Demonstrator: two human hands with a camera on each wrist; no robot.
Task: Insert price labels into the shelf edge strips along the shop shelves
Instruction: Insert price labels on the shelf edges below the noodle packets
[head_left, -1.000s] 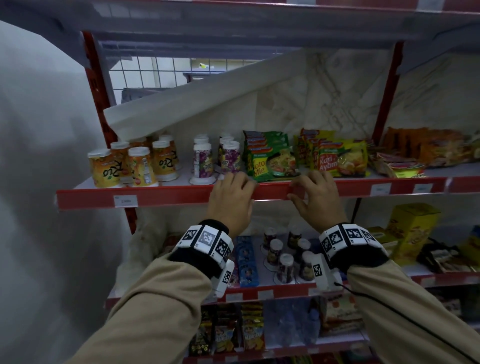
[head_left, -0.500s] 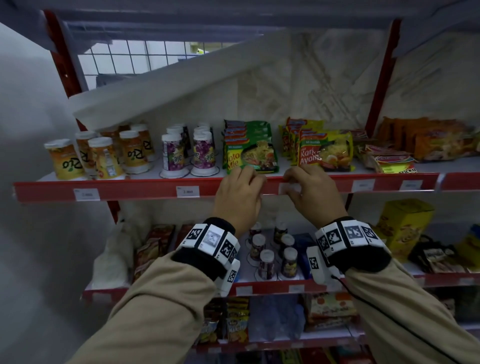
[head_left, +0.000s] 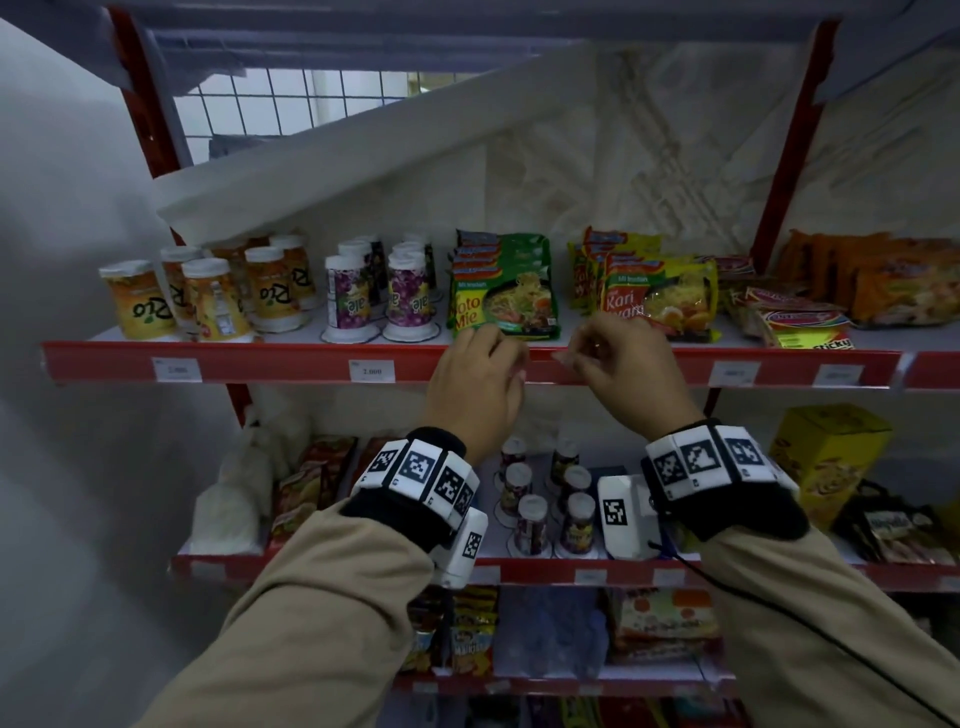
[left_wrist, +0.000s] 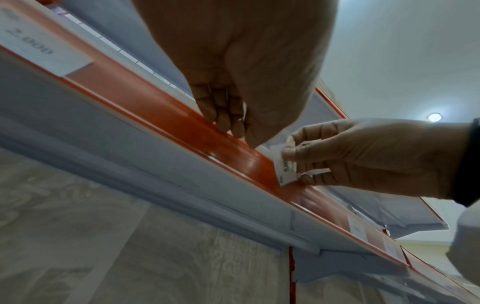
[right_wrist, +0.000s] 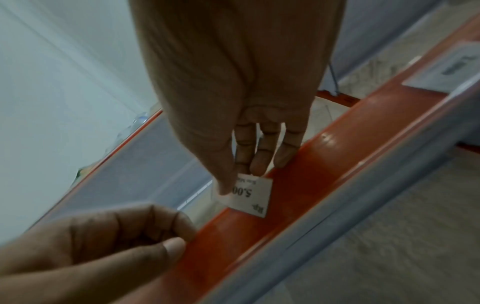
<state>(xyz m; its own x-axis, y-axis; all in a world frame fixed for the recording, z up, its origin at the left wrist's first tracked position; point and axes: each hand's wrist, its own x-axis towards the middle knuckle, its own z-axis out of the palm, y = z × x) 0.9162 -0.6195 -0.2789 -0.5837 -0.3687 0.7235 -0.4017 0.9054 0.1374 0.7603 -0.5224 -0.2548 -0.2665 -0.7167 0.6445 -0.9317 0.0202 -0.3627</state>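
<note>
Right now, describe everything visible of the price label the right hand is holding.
The price label is a small white paper rectangle printed in black with "Rp." and a figure starting "5.00"; the rest is hidden. The right hand pinches it between thumb and fingers, tilted, its lower edge at the red shelf edge strip, not yet seated. The left hand touches the strip beside it.

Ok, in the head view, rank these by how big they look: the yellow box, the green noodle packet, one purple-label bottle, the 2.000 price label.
1. Yellow box and green noodle packet: similar, too close to rank.
2. Purple-label bottle.
3. 2.000 price label, smallest.
The box sits on a lower shelf, so its nearness to the camera may differ.
</note>
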